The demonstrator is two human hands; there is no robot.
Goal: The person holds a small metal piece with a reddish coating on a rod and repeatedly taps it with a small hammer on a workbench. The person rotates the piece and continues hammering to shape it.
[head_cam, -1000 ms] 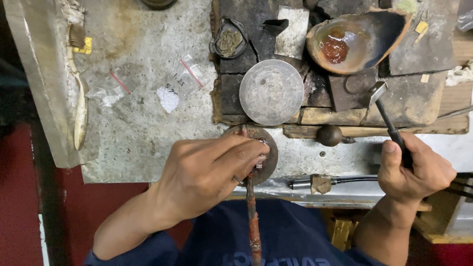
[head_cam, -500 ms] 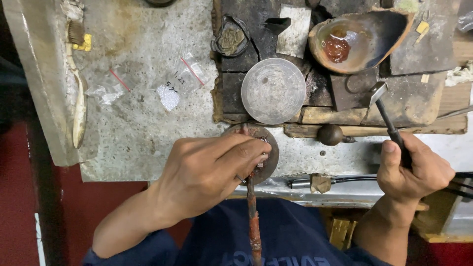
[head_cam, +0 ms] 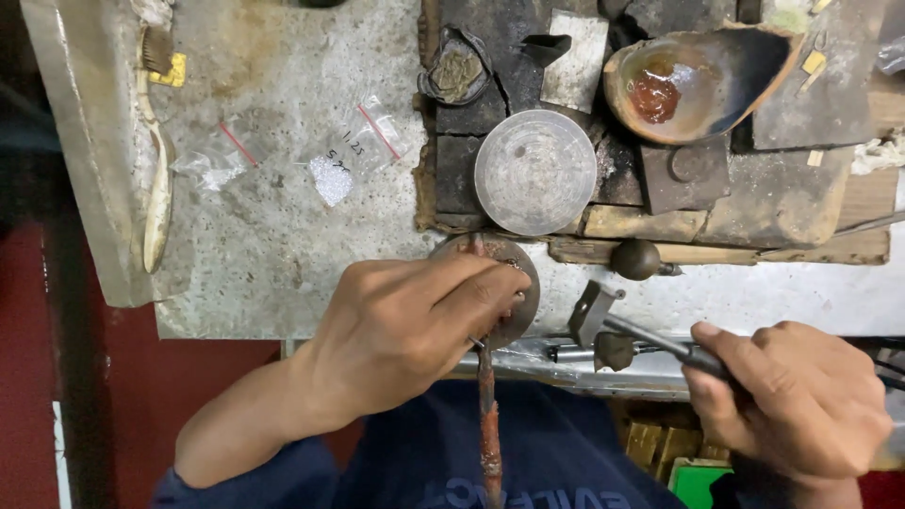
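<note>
At the bench's near edge your left hand (head_cam: 405, 344) is pinched shut on a small workpiece, too hidden under the fingertips to make out, pressing it onto the round dark disc (head_cam: 500, 283) that caps a reddish stick (head_cam: 487, 424). The stick runs down from the disc toward your body, past the blue sleeve. Your right hand (head_cam: 801, 405) is clenched around the dark handle of a small hammer (head_cam: 613, 325), whose pale metal head sits just right of the disc, apart from it and low over the bench edge.

The stick and disc look stiff and fairly light, but top-heavy; I judge the best hold is where you have it, fingers wrapped over the disc rim with thumb and forefinger bearing on the piece itself. The piece is likely tiny, thin and easy to flick away, so pressure from the fingertips matters more than grip on the stick. The hammer looks light and well balanced; your hold far back on the handle suits light taps.

Beyond the disc lie a clear round lid (head_cam: 535, 172) on charred blocks, a shell dish (head_cam: 702, 80) with red residue, and, to the left, small plastic bags (head_cam: 344, 160) on the grey slab.
</note>
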